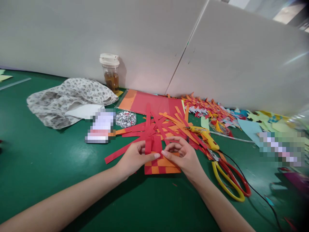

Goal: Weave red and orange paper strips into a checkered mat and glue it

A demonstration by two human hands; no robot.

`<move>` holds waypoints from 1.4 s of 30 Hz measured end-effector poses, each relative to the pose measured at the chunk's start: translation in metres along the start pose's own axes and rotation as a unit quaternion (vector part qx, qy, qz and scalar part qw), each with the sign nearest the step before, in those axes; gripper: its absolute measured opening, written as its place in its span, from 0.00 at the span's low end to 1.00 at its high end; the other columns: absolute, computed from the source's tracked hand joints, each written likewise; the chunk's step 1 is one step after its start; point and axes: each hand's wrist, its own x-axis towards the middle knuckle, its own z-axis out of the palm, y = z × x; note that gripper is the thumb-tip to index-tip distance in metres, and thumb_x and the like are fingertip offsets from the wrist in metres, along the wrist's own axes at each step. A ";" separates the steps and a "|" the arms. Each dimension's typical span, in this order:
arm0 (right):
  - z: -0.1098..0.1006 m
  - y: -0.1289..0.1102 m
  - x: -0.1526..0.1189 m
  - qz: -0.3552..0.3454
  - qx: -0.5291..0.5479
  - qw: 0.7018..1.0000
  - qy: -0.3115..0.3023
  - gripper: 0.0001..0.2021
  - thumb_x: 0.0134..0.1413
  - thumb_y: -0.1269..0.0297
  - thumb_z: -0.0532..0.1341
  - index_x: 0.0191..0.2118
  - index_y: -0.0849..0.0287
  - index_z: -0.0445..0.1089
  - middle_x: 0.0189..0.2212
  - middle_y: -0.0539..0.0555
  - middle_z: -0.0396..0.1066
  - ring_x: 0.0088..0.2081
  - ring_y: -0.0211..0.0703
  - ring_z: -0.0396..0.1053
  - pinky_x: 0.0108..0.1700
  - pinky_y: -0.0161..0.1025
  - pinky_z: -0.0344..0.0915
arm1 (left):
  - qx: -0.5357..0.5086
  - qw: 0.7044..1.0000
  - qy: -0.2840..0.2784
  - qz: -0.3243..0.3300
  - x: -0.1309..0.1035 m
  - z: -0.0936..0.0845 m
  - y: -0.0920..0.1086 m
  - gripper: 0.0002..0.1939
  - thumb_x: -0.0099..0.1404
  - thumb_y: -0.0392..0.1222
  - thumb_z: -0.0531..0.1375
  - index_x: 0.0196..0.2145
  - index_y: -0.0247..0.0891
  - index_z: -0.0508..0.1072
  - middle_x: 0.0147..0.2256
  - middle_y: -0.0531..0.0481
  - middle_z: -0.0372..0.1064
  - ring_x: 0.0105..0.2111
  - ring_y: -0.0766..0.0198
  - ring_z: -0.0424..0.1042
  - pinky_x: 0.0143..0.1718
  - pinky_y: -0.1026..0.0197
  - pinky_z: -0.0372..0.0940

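Between my two hands is a woven paper piece [162, 169] with a red and orange checkered lower part and loose red strips standing up from it. My left hand [135, 156] grips its left side, thumb across the front and fingers behind. On the right, my right hand [182, 153] pinches an orange strip of the weave between thumb and fingers. Just beyond the hands lies a loose pile of red and orange paper strips [169, 124]. A few strips reach out to the left, one red strip [123, 150] lying beside my left wrist.
Right of the pile are a yellow glue gun [206, 135] and scissors [227, 174] with red and yellow handles. Behind stand a lidded cup [111, 75] and a plastic-wrapped paper pack [152, 101]. A phone [101, 125], a dish of small pieces [126, 118] and patterned cloth [70, 100] lie left.
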 end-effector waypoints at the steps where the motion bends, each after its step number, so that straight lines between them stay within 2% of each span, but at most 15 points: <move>1: 0.000 0.000 0.000 0.003 0.000 1.000 0.003 0.20 0.43 0.61 0.67 0.43 0.57 0.63 0.25 0.49 0.71 0.29 0.39 0.70 0.35 0.38 0.67 | 0.010 1.000 0.000 0.001 0.000 0.000 0.000 0.15 0.49 0.44 0.68 0.34 0.37 0.74 0.33 0.48 0.75 0.32 0.62 0.73 0.34 0.60 0.67; 5: 0.000 -0.001 0.000 0.028 -0.019 0.999 0.004 0.25 0.40 0.58 0.69 0.45 0.56 0.63 0.28 0.50 0.71 0.30 0.40 0.70 0.30 0.35 0.65 | -0.002 0.999 -0.036 -0.024 -0.001 0.002 0.000 0.19 0.48 0.45 0.68 0.38 0.36 0.74 0.34 0.47 0.75 0.34 0.59 0.73 0.36 0.58 0.67; 8: 0.002 -0.002 0.000 0.028 -0.035 0.999 0.004 0.25 0.39 0.59 0.69 0.45 0.56 0.63 0.25 0.47 0.69 0.27 0.38 0.68 0.29 0.35 0.64 | -0.001 0.998 -0.056 -0.029 -0.003 0.006 0.000 0.20 0.49 0.44 0.68 0.40 0.38 0.74 0.36 0.48 0.75 0.37 0.57 0.74 0.38 0.58 0.67; 13: 0.002 0.001 -0.001 0.017 -0.031 0.999 0.027 0.22 0.41 0.59 0.68 0.43 0.55 0.64 0.23 0.46 0.67 0.27 0.38 0.68 0.29 0.35 0.64 | 0.012 0.998 -0.057 -0.038 -0.005 0.009 -0.002 0.20 0.49 0.45 0.67 0.40 0.39 0.75 0.36 0.48 0.76 0.36 0.57 0.74 0.38 0.56 0.68; 17: 0.001 -0.001 -0.001 0.022 -0.010 1.000 0.001 0.22 0.42 0.59 0.68 0.45 0.54 0.63 0.27 0.48 0.70 0.28 0.38 0.69 0.31 0.35 0.65 | -0.021 0.997 -0.067 -0.035 -0.007 0.010 -0.003 0.20 0.49 0.43 0.67 0.41 0.38 0.74 0.36 0.48 0.76 0.37 0.57 0.74 0.40 0.56 0.67; 21: 0.000 -0.005 -0.002 0.036 0.000 0.999 -0.031 0.25 0.42 0.58 0.68 0.47 0.54 0.61 0.30 0.51 0.74 0.31 0.42 0.72 0.33 0.39 0.67 | -0.030 0.996 -0.074 -0.031 -0.007 0.011 -0.005 0.22 0.48 0.43 0.68 0.43 0.38 0.73 0.37 0.47 0.76 0.37 0.56 0.74 0.40 0.55 0.67; 25: 0.000 -0.006 -0.003 0.031 -0.001 0.999 -0.027 0.24 0.44 0.58 0.67 0.47 0.54 0.61 0.29 0.51 0.74 0.31 0.44 0.73 0.34 0.41 0.67 | -0.045 0.996 -0.069 -0.035 -0.004 0.011 -0.005 0.23 0.49 0.43 0.68 0.43 0.37 0.72 0.38 0.45 0.75 0.38 0.57 0.74 0.42 0.55 0.67; 30: 0.000 -0.006 -0.003 0.022 -0.034 0.999 -0.025 0.23 0.44 0.59 0.66 0.47 0.55 0.61 0.28 0.50 0.73 0.29 0.42 0.71 0.34 0.39 0.67 | -0.023 0.997 -0.075 -0.015 -0.003 0.009 -0.007 0.18 0.53 0.42 0.65 0.43 0.37 0.72 0.40 0.45 0.74 0.40 0.57 0.73 0.44 0.55 0.65; 36: 0.002 -0.006 -0.003 0.001 -0.073 0.997 -0.021 0.22 0.45 0.61 0.66 0.47 0.56 0.62 0.25 0.48 0.71 0.28 0.40 0.70 0.34 0.38 0.66 | 0.030 0.995 -0.087 -0.023 -0.005 0.009 -0.009 0.18 0.53 0.43 0.64 0.42 0.36 0.73 0.36 0.47 0.74 0.38 0.57 0.73 0.39 0.59 0.65; 42: 0.002 -0.004 -0.004 0.003 -0.064 0.998 0.000 0.20 0.45 0.60 0.66 0.45 0.55 0.63 0.26 0.49 0.72 0.30 0.41 0.70 0.35 0.38 0.66 | 0.055 0.994 -0.085 -0.029 -0.005 0.011 -0.009 0.17 0.54 0.45 0.64 0.40 0.35 0.73 0.33 0.48 0.73 0.32 0.61 0.71 0.33 0.62 0.64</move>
